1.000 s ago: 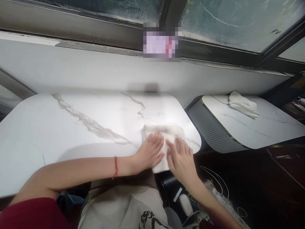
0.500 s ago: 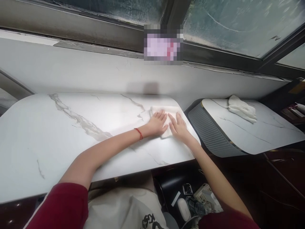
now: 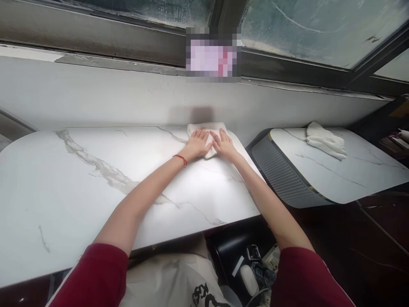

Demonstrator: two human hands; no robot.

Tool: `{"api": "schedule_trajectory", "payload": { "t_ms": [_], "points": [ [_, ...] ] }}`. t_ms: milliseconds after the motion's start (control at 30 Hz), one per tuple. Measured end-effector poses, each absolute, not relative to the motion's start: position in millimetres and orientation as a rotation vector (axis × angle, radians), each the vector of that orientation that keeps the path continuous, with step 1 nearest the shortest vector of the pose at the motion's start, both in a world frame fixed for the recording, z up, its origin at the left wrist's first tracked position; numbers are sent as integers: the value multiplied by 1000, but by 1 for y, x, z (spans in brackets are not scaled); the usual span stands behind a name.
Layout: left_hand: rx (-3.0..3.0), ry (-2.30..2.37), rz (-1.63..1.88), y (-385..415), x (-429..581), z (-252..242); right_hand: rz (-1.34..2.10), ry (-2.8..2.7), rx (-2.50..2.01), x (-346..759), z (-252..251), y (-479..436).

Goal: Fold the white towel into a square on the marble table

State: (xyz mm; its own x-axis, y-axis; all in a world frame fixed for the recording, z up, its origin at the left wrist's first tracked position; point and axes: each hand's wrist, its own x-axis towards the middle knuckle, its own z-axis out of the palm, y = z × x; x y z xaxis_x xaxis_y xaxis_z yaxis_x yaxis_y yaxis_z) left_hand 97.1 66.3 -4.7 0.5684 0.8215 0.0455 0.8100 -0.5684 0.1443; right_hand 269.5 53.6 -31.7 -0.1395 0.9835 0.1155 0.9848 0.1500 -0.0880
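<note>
Both of my hands lie flat on a folded white cloth (image 3: 210, 126), pressing it on the white marble-patterned tabletop (image 3: 105, 204) near its far edge. My left hand (image 3: 198, 143), with a red string bracelet (image 3: 181, 159) at the wrist, covers the cloth's left part with fingers stretched out. Beside it, my right hand (image 3: 223, 146) rests on the right part, its fingers spread and pointing away from me. The thumb and fingers of the two hands come close together over the cloth. Parts of the cloth are hidden beneath the palms.
A second cloth (image 3: 326, 141) lies crumpled on a side cabinet (image 3: 332, 175) with a ribbed grey front, to the right. Behind the table are a white wall (image 3: 134, 98) and windows. Below the front edge, a black surface (image 3: 226, 238) carries a white oval object (image 3: 249, 280) and other small items.
Both hands have slid the cloth away from me and slightly left, toward the table's wall-side edge. My arms are stretched farther out. The view has shifted slightly.
</note>
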Motion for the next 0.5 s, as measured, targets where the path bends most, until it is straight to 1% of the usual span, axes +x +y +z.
{"api": "schedule_trajectory", "payload": {
  "t_ms": [200,500],
  "points": [
    [2684,1468,216,67,100,0,-71,-2254,-1940,267,-34,63],
    [2713,1476,194,55,104,1,-89,-2271,-1971,269,-33,51]
  ]
}}
